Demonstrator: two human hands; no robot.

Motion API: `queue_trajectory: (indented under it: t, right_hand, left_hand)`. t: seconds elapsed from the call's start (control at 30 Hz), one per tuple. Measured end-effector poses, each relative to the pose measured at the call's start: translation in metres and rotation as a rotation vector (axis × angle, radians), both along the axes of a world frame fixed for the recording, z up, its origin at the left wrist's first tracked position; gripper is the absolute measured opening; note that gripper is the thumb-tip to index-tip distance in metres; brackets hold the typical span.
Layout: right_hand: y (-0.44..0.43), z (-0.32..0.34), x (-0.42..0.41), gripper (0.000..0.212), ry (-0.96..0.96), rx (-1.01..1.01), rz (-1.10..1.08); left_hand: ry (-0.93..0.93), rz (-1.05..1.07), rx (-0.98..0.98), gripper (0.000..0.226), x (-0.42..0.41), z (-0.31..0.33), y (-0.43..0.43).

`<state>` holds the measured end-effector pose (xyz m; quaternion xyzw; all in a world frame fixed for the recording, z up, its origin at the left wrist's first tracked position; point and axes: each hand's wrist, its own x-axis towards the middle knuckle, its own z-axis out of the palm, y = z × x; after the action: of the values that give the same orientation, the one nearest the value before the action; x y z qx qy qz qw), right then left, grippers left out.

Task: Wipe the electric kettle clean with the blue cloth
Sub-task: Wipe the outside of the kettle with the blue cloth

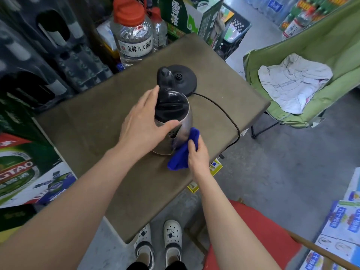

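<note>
A steel electric kettle [186,115] with a black lid and handle stands on the brown table [93,131], off its base. My left hand [144,121] grips the kettle's left side and spout rim, thumb across the front. My right hand [197,154] holds a bunched blue cloth [185,151] pressed against the kettle's lower right wall. The kettle's bottom left is hidden behind my left hand.
The round black kettle base [185,78] sits just behind, its cord [224,112] running off the table's right edge. Large water bottles [134,34] and crates stand at the back left. A green folding chair [303,78] with white cloth is right. Beer cartons [17,168] crowd the left.
</note>
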<state>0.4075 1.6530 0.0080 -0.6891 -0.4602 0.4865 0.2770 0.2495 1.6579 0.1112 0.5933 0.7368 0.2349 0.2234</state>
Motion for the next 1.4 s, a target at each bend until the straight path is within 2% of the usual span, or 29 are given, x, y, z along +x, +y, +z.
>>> queue_trajectory:
  t: [0.07, 0.23, 0.3, 0.4, 0.5, 0.6, 0.67, 0.73, 0.83, 0.93, 1.0, 1.1, 1.2, 1.3, 1.4]
  right_hand:
    - [-0.008, 0.005, 0.000, 0.048, -0.007, 0.037, -0.006]
    - [0.002, 0.072, -0.011, 0.039, -0.047, 0.436, -0.028]
    - [0.009, 0.074, -0.020, 0.037, -0.056, 0.508, -0.023]
    - [0.010, 0.053, -0.024, 0.036, -0.056, 0.461, -0.120]
    - [0.001, 0.023, -0.020, 0.037, -0.058, 0.239, -0.214]
    - [-0.010, 0.003, -0.019, 0.038, -0.031, -0.011, -0.192]
    - [-0.016, 0.007, -0.018, 0.041, 0.006, -0.068, -0.162]
    - [-0.019, 0.021, -0.016, 0.045, 0.009, 0.018, -0.153]
    - [-0.019, 0.049, -0.009, 0.048, -0.011, 0.260, -0.094]
    - [-0.012, 0.058, 0.000, 0.051, -0.080, 0.377, -0.017]
    - [-0.007, 0.049, 0.005, 0.051, -0.101, 0.322, 0.008]
    - [-0.011, 0.030, 0.007, 0.047, -0.094, 0.116, 0.020]
    - [-0.031, 0.020, 0.005, 0.041, -0.039, -0.022, -0.005]
    - [-0.048, 0.029, -0.003, 0.040, 0.028, 0.045, -0.058]
    - [-0.042, 0.055, -0.011, 0.045, 0.056, 0.216, -0.136]
  left_hand:
    - [0.005, -0.006, -0.003, 0.094, -0.004, -0.002, 0.003]
    - [0.000, 0.009, 0.030, 0.089, -0.007, -0.003, 0.008]
    - [0.000, 0.017, 0.040, 0.089, -0.006, -0.003, 0.009]
    - [-0.005, 0.020, 0.037, 0.089, -0.004, -0.003, 0.007]
    - [-0.005, 0.022, 0.046, 0.089, -0.001, -0.004, 0.003]
    - [-0.020, 0.030, 0.041, 0.089, -0.001, -0.004, 0.001]
    - [-0.016, 0.049, 0.039, 0.089, 0.002, -0.003, -0.001]
    - [0.000, 0.103, 0.042, 0.087, 0.009, -0.002, -0.007]
    - [-0.002, 0.205, 0.038, 0.083, 0.018, 0.004, -0.023]
    - [-0.023, 0.182, 0.002, 0.085, 0.020, 0.006, -0.042]
    - [0.045, 0.130, -0.013, 0.086, 0.015, 0.006, -0.052]
    - [0.254, 0.023, 0.077, 0.096, -0.005, 0.011, -0.039]
    - [0.436, -0.297, 0.063, 0.121, -0.030, 0.017, -0.009]
    - [0.509, -0.449, -0.020, 0.123, -0.042, 0.020, 0.007]
    - [0.526, -0.355, -0.020, 0.119, -0.035, 0.022, 0.004]
